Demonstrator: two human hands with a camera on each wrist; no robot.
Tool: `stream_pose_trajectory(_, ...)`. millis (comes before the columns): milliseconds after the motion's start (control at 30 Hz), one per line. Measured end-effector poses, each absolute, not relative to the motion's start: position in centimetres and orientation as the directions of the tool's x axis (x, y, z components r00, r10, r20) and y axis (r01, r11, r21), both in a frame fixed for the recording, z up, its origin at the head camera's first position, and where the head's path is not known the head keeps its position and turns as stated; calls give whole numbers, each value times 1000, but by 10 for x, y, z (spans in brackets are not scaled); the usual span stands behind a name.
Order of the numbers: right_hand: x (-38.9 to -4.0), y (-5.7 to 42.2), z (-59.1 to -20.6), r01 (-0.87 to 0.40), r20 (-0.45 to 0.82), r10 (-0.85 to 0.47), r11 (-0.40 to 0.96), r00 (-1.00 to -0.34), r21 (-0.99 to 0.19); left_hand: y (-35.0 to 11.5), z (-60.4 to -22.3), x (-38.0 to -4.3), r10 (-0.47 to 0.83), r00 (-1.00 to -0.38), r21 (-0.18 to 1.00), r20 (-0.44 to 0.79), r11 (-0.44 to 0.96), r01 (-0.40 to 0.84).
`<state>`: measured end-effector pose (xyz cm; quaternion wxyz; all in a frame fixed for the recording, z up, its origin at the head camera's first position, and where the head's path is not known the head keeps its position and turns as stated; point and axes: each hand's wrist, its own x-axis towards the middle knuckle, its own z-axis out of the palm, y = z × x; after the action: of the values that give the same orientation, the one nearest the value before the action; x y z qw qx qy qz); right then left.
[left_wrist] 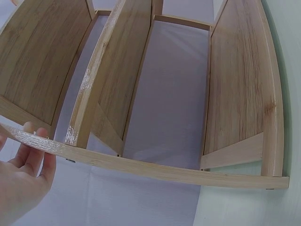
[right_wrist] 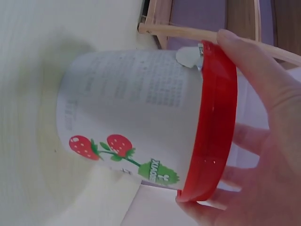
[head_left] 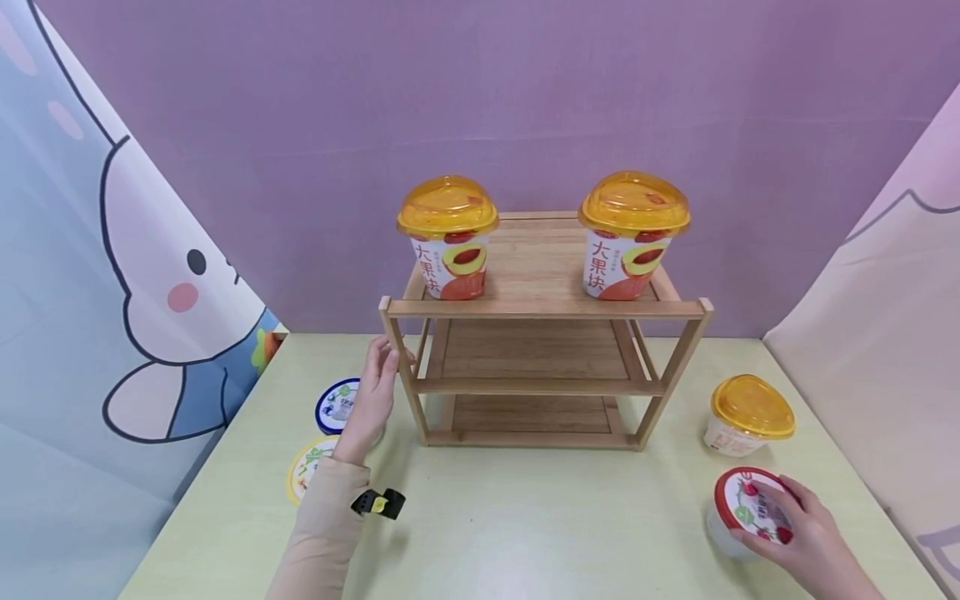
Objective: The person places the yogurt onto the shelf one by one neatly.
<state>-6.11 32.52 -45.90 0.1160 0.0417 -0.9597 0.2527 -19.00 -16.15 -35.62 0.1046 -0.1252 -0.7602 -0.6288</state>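
Observation:
A three-tier wooden shelf rack point(head_left: 525, 386) stands on the table. My left hand point(head_left: 379, 375) holds its left front post, fingertips curled round the wood point(left_wrist: 141, 162) in the left wrist view. At the lower right, my right hand point(head_left: 810, 533) grips a white yogurt tub by its red lid point(head_left: 753, 506). Thumb and fingers span the lid's rim. Strawberries are printed on the tub's side point(right_wrist: 127, 108) in the right wrist view. Two yogurt cups with orange domed lids, one left point(head_left: 450, 237) and one right point(head_left: 633, 237), stand on the top tier.
An orange-lidded cup point(head_left: 750, 412) stands right of the rack, behind the red-lidded tub. Left of the rack are a blue-rimmed tub point(head_left: 337, 406) and a yellow-rimmed tub point(head_left: 306, 467), both partly hidden by my left arm. Purple cloth point(head_left: 525, 100) hangs behind the table.

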Motion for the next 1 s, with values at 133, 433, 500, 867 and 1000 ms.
stream_pose_trajectory(133, -61, 318, -457, -117, 254, 9, 870, -967, -478, -162, -357, -190, 58, -946, 930, 318, 175, 323)
stream_pose_trajectory(433, -59, 307, -454, -56, 244, 74, 872, -967, -487, -162, -356, -190, 61, -946, 928, 317, 187, 323)
stream_pose_trajectory(500, -59, 306, -454, -48, 237, 78, 873, -968, -485, -162, -356, -190, 61, -945, 927, 320, 186, 326)
stream_pose_trajectory(867, -64, 327, -445, -213, 247, -113, 876, -962, -432, -162, -356, -189, 58, -944, 926, 326, 183, 331)
stream_pose_trajectory(1000, -67, 335, -448, -317, 276, -211, 844, -938, -432, -162, -355, -189, 63, -944, 924, 323, 195, 329)
